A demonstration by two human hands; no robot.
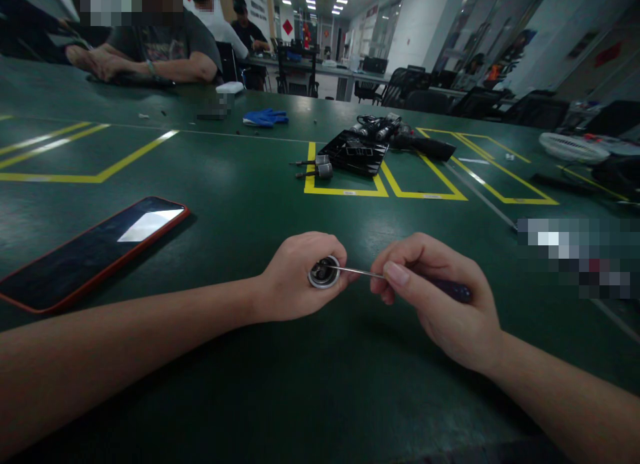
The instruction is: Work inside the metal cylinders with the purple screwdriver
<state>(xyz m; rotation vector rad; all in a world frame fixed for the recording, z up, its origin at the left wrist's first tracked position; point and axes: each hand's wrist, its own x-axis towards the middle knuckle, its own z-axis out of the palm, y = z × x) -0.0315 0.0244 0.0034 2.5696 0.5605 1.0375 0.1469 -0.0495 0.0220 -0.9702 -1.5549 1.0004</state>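
My left hand [295, 277] is wrapped round a small cylindrical part [324, 273], whose silvery round rim and dark hollow inside face me. The rest of this part is hidden by my fingers. In my right hand [445, 297] is a screwdriver [453, 289], its dark handle against the palm and its thin metal shaft pointing left. The shaft's end reaches into the mouth of the part; what it touches inside is too small to tell. Both hands are above the green table [280, 377].
A phone with an orange-red edge [95, 251] lies at the left. Beyond my hands are two small grey cylinders with shafts [323, 167], a shiny black tray-like piece [357, 151], dark tool parts [425, 144] and a blue glove [266, 117]. A person [165, 51] sits across the table.
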